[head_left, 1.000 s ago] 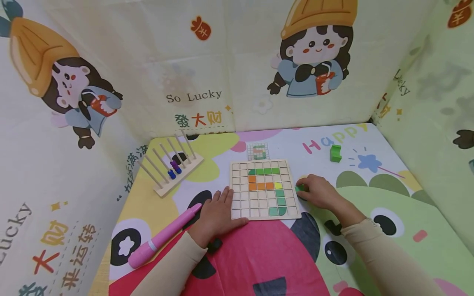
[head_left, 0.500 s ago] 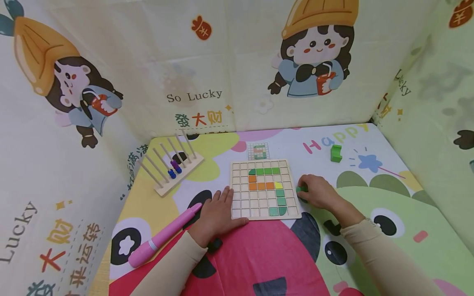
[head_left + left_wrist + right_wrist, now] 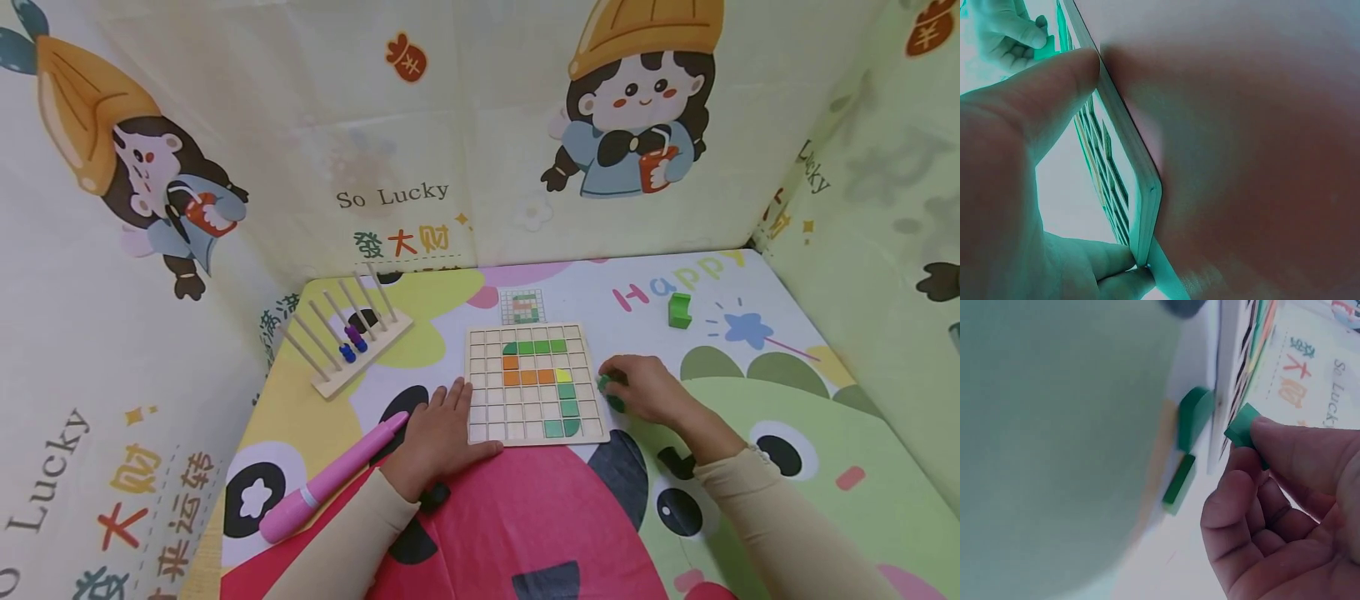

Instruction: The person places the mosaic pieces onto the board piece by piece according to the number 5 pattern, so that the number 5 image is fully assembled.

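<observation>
A square wooden grid board (image 3: 487, 412) lies mid-table, with green, orange and yellow blocks set in some of its cells. My left hand (image 3: 442, 429) rests at the board's near left corner, its fingers along the left side and its thumb at the front edge. In the left wrist view the thumb (image 3: 1054, 87) touches that edge. Just right of the board, my right hand (image 3: 645, 388) pinches a small green block (image 3: 1242, 427) between thumb and finger. Below it in the right wrist view lie a green block with a rounded side (image 3: 1195, 419) and a green rectangular block (image 3: 1179, 485).
Behind the board lies a small pattern card (image 3: 522, 307). A wooden peg rack (image 3: 363, 348) with blue and purple beads stands back left. A pink pen-shaped stick (image 3: 333, 479) lies left of my left hand. A green arched block (image 3: 679, 310) sits back right.
My right fingers have shifted slightly left, and the pinched green block now shows closer to the board's right edge. My left hand and the board stay in place.
</observation>
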